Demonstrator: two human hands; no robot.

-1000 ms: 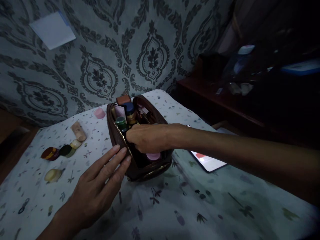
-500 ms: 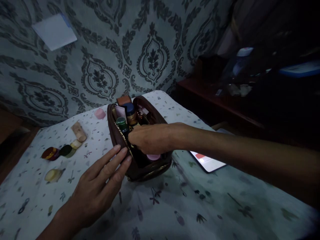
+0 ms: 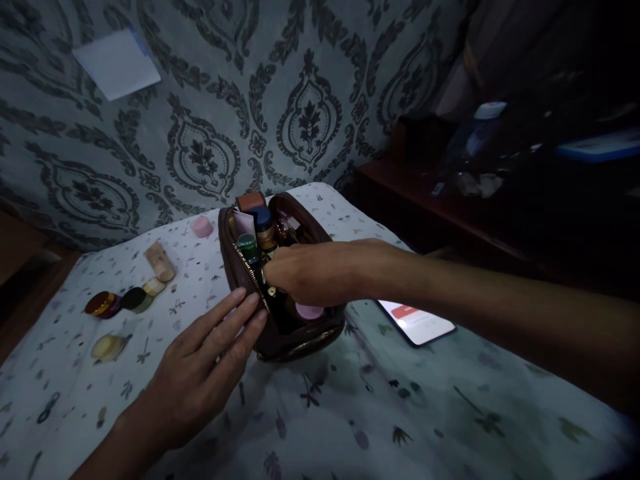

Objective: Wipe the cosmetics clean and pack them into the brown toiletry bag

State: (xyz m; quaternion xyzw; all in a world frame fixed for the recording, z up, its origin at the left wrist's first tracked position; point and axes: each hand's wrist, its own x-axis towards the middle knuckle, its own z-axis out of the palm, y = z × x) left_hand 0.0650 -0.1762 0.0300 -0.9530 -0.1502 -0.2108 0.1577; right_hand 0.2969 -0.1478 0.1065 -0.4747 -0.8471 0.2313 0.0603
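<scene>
A dark brown zippered toiletry bag stands unzipped on the patterned bedsheet. My right hand reaches down into it; the fingers are hidden, so what they touch or hold does not show. My left hand lies against the bag's near left side, fingers stretched out by the zip edge. Inside the bag are a green-capped bottle, a blue-capped bottle and a pink round lid.
Left of the bag lie a beige tube, a red-and-gold jar, a dark green jar, a small cream-coloured jar, a yellowish container and a pink item. A lit phone rests under my right forearm.
The view has shifted slightly. My right hand stays inside the bag, and a small gold piece now shows beside its fingers. My left hand keeps its place on the bag's side.
</scene>
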